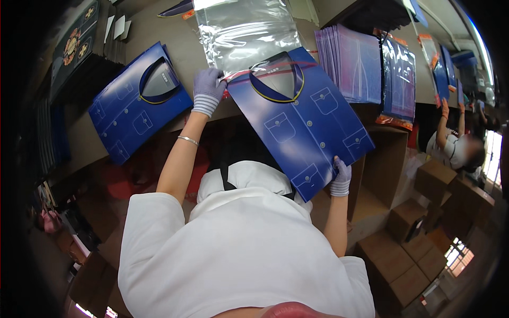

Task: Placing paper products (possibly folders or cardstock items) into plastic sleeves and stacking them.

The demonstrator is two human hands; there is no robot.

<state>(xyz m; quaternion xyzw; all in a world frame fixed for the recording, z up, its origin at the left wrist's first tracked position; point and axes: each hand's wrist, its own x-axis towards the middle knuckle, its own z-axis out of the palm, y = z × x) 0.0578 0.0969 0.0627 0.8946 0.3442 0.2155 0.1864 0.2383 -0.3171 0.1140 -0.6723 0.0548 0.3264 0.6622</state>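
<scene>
My right hand [341,179], in a purple and white glove, grips the near edge of a flat blue cardboard sleeve [305,127] printed like a shirt with pockets and buttons. The sleeve is tilted, and its far end with the collar-shaped cutout lies at the mouth of a clear plastic bag [249,40]. A red strip runs across that mouth. My left hand [208,89], gloved the same way, is closed on the bag's near left corner. How far the sleeve reaches inside the bag is hard to tell through the shine.
Similar blue sleeves [132,106] lie in a pile to the left, beside a tall stack of dark printed covers [74,53]. Bagged sleeves [350,63] stand at the right. Cardboard boxes [408,254] fill the floor at right, where another person [450,140] works farther off.
</scene>
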